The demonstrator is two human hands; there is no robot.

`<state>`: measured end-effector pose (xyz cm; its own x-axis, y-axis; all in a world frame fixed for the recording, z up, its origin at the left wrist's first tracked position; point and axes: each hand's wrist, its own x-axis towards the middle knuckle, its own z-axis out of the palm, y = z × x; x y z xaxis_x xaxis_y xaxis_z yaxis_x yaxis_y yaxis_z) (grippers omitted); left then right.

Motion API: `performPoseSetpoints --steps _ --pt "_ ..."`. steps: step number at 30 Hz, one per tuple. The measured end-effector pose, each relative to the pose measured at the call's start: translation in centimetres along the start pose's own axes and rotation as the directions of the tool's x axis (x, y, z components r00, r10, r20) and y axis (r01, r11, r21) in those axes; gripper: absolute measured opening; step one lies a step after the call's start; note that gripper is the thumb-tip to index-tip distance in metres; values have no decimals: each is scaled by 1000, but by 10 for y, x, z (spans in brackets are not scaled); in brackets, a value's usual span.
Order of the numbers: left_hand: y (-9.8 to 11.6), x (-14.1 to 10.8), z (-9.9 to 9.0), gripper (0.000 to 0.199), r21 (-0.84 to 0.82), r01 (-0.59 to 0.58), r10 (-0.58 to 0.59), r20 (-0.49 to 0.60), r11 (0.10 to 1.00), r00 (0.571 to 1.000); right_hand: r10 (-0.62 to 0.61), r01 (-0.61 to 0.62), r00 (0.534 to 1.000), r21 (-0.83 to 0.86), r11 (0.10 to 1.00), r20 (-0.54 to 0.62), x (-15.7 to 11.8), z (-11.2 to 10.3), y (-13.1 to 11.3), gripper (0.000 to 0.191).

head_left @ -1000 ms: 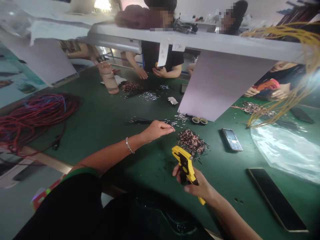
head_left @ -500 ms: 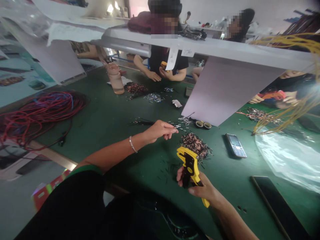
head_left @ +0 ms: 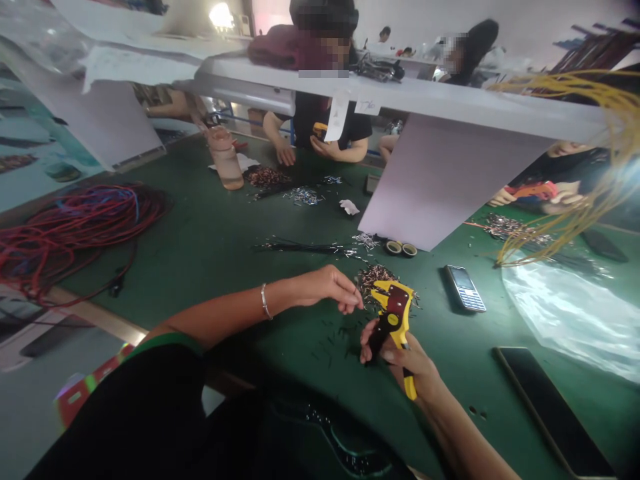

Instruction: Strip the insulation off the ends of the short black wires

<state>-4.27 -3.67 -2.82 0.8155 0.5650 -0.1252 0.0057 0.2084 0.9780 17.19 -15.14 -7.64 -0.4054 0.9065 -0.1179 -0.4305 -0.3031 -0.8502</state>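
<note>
In my right hand (head_left: 420, 363) is a yellow and black wire stripper (head_left: 394, 319), gripped by its handles with the jaws pointing up and left. Just left of those jaws is my left hand (head_left: 330, 287), its thumb and forefinger pinched together. Whatever lies between these fingertips is too small to make out. Behind the tool spreads a pile of short copper-and-black wire pieces (head_left: 374, 275), partly hidden by it. Farther back, thin black wires (head_left: 300, 248) lie in a loose bundle, with small silvery pieces (head_left: 367, 240) near their right ends.
To the right lie a keypad phone (head_left: 466, 289), a dark smartphone (head_left: 550, 407) and clear plastic sheeting (head_left: 565, 313). Two tape rolls (head_left: 401, 249) sit by a white shelf support (head_left: 425, 180). Red cables (head_left: 75, 227) and a bottle (head_left: 227, 163) are leftward. Co-workers sit opposite.
My left hand has come back from the ends of the black wires to beside the stripper's jaws. The stripper has risen a little and turned in my right hand.
</note>
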Motion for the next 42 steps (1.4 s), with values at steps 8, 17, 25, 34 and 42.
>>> performPoseSetpoints --steps 8,17,25,34,42 --pt "-10 -4 23 16 116 -23 -8 255 993 967 -38 37 986 -8 999 -161 -8 11 -11 38" --pt "-17 -5 37 18 236 -26 -52 316 971 947 4 18 984 122 992 -178 -8 13 -14 42" --pt "-29 2 30 30 88 41 -67 309 995 949 -11 31 978 95 995 -210 -10 10 -19 34" --pt "-42 6 31 30 73 40 -62 323 997 944 -14 39 974 108 993 -226 -11 8 -24 37" --pt "-49 10 27 31 -25 72 -63 272 997 960 -76 107 943 78 991 -325 -9 1 -24 25"
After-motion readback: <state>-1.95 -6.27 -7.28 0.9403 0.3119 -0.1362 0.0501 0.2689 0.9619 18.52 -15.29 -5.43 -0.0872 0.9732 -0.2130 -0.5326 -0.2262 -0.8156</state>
